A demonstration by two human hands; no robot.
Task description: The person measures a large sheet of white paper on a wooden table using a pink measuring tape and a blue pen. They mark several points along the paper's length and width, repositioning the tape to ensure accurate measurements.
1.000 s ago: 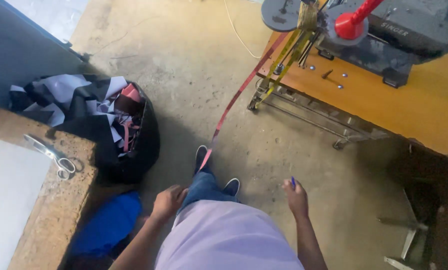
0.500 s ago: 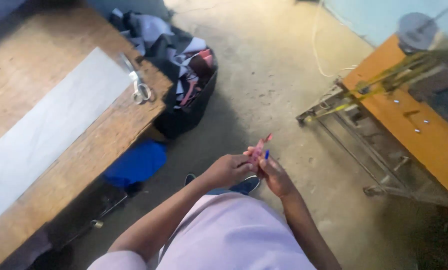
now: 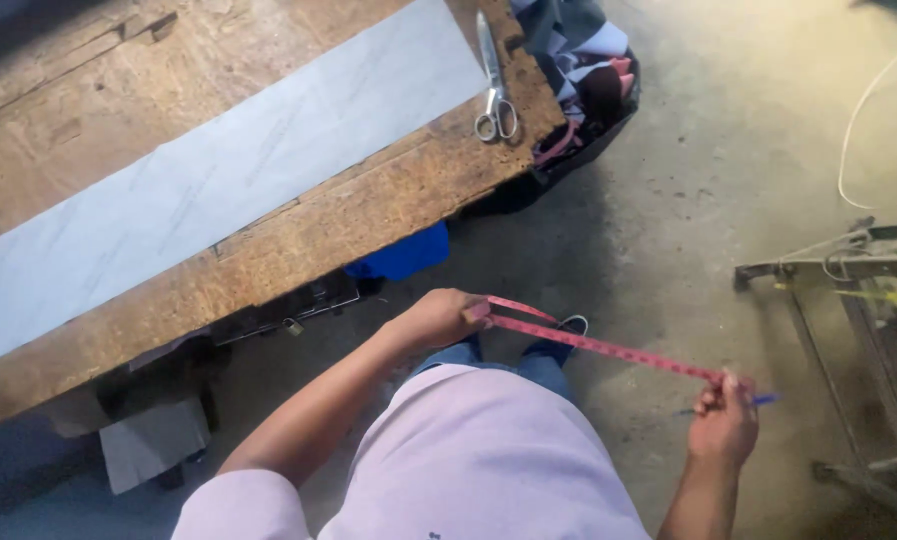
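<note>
- Head view showed the person's two hands held apart above the concrete floor (image 3: 708, 170), with a pink measuring tape (image 3: 608, 348) stretched taut between them.
- The left hand (image 3: 443, 318) was closed on one end of the measuring tape, where a short loop of it curled just past the fingers.
- The right hand (image 3: 725, 425) was pinched on the other end, lower and well off to the side; it also held a blue pen (image 3: 763, 401), whose tip stuck out past the fingers.
- The measuring tape ran in a straight slant from the left hand down to the right hand, passing over the person's dark shoes (image 3: 558, 338), clear of the wooden workbench (image 3: 388, 215).
- On the workbench lay a long pale sheet (image 3: 218, 190), running diagonally along the top.
- Scissors (image 3: 493, 85) lay near the workbench's far right corner, just beside the end of the sheet.
- A dark bag of fabric scraps (image 3: 583, 75) sat on the floor past that corner.
- A blue object (image 3: 408, 255) showed under the near edge of the workbench.
- A metal frame (image 3: 848, 300) stood at the right.
</note>
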